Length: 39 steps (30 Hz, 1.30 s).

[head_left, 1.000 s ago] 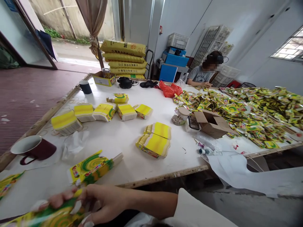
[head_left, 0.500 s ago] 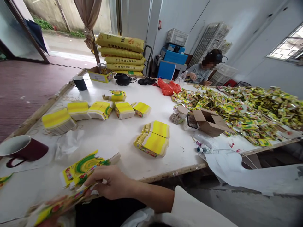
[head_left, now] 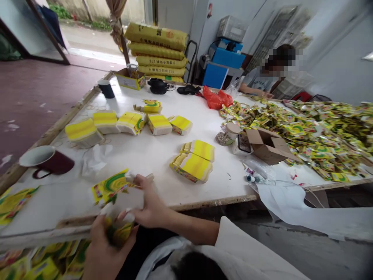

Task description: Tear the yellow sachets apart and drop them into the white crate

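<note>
Low at the table's near edge, my left hand (head_left: 106,251) is curled around a yellow-and-green printed cardboard piece (head_left: 121,235), blurred by motion. My right hand (head_left: 153,206) meets it from the right, thumb and fingers closed on a pale grey panel (head_left: 132,200) that seems to be part of the same printed cardboard. Just beyond the hands lie flat yellow printed cards (head_left: 112,184) with a green swirl. To the right of them stand two bundles of yellow cards (head_left: 192,165) side by side.
Several yellow card bundles (head_left: 159,124) stand farther back. A maroon mug (head_left: 58,161) is at left, a dark cup (head_left: 106,89) behind. A carton (head_left: 268,146), a jar (head_left: 227,136) and a packet heap (head_left: 305,132) lie right. A co-worker (head_left: 259,81) sits beyond. More packets (head_left: 43,260) lie below the edge.
My left hand has come up and right, close to my right hand. The longer printed strip held between them now appears as a compact piece. The view has shifted, showing packets below the edge.
</note>
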Available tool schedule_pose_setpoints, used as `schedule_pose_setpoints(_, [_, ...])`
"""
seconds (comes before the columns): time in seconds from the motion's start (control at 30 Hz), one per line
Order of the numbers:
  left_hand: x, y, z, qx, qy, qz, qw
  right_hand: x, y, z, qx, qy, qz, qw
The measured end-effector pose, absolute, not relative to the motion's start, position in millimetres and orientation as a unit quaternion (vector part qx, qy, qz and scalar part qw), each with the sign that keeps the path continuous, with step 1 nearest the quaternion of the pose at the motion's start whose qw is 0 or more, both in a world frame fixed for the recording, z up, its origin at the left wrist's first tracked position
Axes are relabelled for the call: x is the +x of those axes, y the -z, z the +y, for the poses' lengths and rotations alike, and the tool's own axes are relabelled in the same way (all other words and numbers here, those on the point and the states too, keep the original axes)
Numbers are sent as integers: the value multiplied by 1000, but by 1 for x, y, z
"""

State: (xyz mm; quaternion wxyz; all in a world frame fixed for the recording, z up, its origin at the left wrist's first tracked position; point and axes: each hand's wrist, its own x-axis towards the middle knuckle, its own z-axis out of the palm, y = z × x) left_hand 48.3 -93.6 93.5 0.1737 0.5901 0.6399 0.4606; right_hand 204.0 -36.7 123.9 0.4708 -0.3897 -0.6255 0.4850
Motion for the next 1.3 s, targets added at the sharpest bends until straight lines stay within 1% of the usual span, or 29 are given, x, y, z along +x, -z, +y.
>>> schedule_pose_setpoints(0.03, [53, -94, -97, 630, -459, 610, 143, 202, -123, -39, -362, -571, -573, 463])
schedule_pose_setpoints(0.1, [60, -99, -104, 694, -423, 571, 110, 202, -124, -44, -296, -702, -518, 390])
schedule_pose_setpoints(0.17, [64, -105, -108, 718, -415, 550, 91, 207, -126, -46, -278, -742, -498, 352])
schedule_pose_setpoints(0.2, [65, -108, -110, 722, -410, 550, 84, 209, -126, -46, -289, -739, -497, 351])
schedule_pose_setpoints(0.27, [66, -112, -112, 712, -378, 581, 111, 213, -124, -47, -303, -711, -526, 354])
schedule_pose_setpoints(0.37, [65, -111, -112, 674, -334, 631, 190, 215, -121, -52, -260, -659, -610, 356])
schedule_pose_setpoints(0.43, [65, -106, -110, 667, -330, 633, 212, 214, -118, -55, -235, -598, -682, 350])
schedule_pose_setpoints(0.53, [64, -100, -106, 660, -360, 637, 169, 215, -113, -54, -265, -513, -731, 365])
schedule_pose_setpoints(0.6, [61, -102, -105, 655, -364, 649, 132, 218, -109, -49, -307, -479, -724, 390])
schedule_pose_setpoints(0.67, [56, -109, -105, 661, -359, 647, 126, 222, -106, -44, -317, -458, -736, 385])
schedule_pose_setpoints(0.8, [41, -124, -106, 660, -371, 633, 161, 230, -106, -38, -260, -450, -805, 285])
schedule_pose_setpoints(1.0, [32, -133, -107, 647, -361, 638, 209, 249, -124, -20, -209, -467, -824, 244])
schedule_pose_setpoints(1.07, [36, -133, -107, 655, -363, 632, 201, 252, -128, -16, -207, -476, -824, 226])
schedule_pose_setpoints(1.13, [42, -132, -106, 655, -367, 636, 177, 247, -125, -20, -229, -480, -809, 251])
schedule_pose_setpoints(1.2, [48, -129, -106, 646, -372, 647, 160, 238, -117, -29, -263, -493, -772, 302])
schedule_pose_setpoints(1.3, [49, -126, -110, 635, -376, 653, 167, 227, -107, -42, -279, -513, -738, 339])
